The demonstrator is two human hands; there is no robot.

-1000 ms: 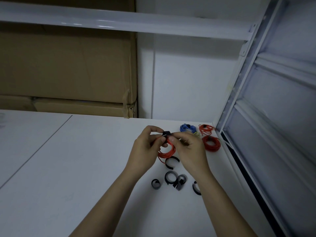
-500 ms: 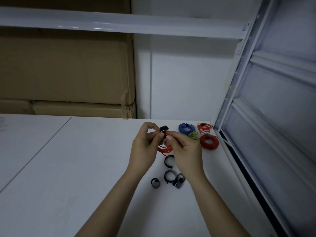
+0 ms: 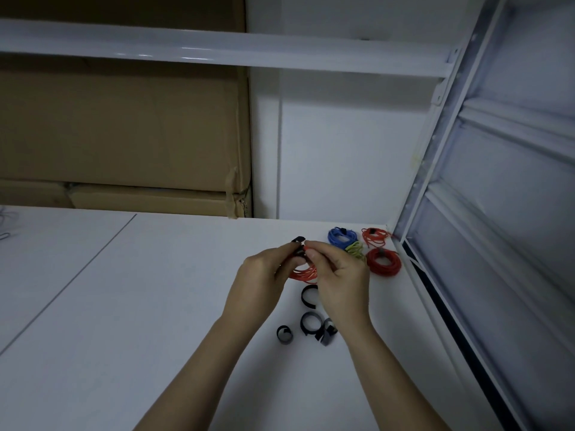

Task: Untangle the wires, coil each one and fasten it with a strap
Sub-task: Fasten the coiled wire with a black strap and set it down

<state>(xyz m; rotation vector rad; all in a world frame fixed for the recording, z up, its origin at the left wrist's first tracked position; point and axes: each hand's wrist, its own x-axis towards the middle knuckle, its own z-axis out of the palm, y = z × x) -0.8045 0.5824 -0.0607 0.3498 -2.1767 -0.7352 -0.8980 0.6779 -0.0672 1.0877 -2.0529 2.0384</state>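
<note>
1. No brand, label or writing can be read on anything in view.
2. The left hand and right hand meet above the white table, fingers curled tight; together they pinch an orange wire coil with a black strap at its top, the strap's end sticking up between the fingertips.
3. Four finished coils lie at about two o'clock from the hands, near the table's far right corner: one blue coil, one thin orange coil, one yellow-green coil partly hidden, and one dark red coil.
4. Four loose straps lie at six o'clock from the hands, curled into rings; one is partly behind the right wrist.
5. Two cardboard boxes stand stacked at eleven o'clock.
</note>
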